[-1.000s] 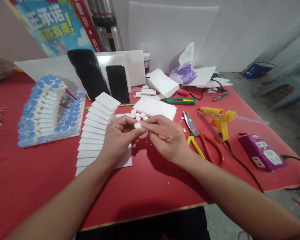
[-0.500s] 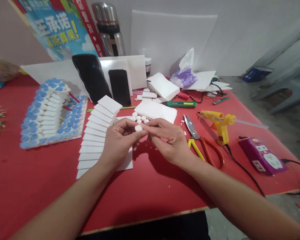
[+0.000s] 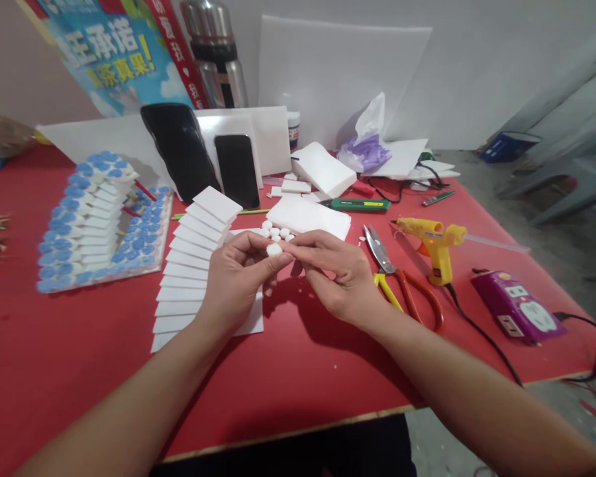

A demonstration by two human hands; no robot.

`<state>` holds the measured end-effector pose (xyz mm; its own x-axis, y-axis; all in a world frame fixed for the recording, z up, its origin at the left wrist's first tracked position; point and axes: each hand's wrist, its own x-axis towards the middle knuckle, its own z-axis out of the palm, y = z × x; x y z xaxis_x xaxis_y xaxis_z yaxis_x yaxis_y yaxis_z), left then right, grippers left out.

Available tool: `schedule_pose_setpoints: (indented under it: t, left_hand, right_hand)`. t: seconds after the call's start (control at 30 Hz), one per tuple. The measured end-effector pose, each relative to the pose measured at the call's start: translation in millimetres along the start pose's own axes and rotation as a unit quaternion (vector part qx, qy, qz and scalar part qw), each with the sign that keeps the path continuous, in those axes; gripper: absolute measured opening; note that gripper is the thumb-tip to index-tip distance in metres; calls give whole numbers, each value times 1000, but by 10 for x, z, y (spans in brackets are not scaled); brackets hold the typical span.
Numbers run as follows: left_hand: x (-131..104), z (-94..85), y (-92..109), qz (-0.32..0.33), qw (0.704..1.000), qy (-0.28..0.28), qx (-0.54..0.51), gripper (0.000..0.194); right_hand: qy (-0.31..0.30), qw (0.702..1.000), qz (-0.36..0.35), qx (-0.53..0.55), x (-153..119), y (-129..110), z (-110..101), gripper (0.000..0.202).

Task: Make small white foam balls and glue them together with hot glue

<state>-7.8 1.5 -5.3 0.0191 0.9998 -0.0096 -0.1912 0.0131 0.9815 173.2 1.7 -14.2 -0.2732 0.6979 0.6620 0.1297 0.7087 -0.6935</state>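
My left hand (image 3: 241,268) pinches a small white round piece (image 3: 274,250) between thumb and fingers. From the other side my right hand (image 3: 335,271) meets it, its bent fingertips pressed together at the piece's right edge. Just beyond the fingertips lie several similar white round pieces (image 3: 275,232), partly hidden by the hands. Left of my left hand, white rectangular cards (image 3: 181,293) fan upward in overlapping steps on a white sheet. A stack of white paper or board (image 3: 308,217) lies behind the round pieces.
On the red table (image 3: 298,391), a blue-and-white stepped model (image 3: 104,222) stands left. Red-and-yellow-handled snips (image 3: 385,255), a yellow glue gun (image 3: 434,242) and a purple power socket (image 3: 519,308) with cords lie right. A green cutter (image 3: 360,205) and two phones (image 3: 237,171) are behind.
Both hands stay together around the white piece, with only slight finger movement. The whole view has shifted slightly.
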Motion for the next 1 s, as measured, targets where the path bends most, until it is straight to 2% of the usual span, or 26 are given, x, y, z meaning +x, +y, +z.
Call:
schedule_pose_setpoints:
  t: [0.17,0.33,0.57,0.8,1.0]
  left_hand:
    - [4,-1,-14,26,999,15,14,33]
    - [2,-9,29,74,993,41,83,35]
    - [-4,-1,21,111,981,7,160,31]
    - [-12,5,49,135,965,17,225,28]
    - [-16,-40,1,155,954,-11,257,25]
  right_hand:
    - [2,1000,-3,4,-5,-13,-3,52]
    - [-2,999,35,-11,19,-66,-17,46]
    - [19,996,80,-32,36,-76,5,33]
    - [6,995,97,-32,42,-97,13,26]
    - [-20,991,124,-54,52,-132,51,9]
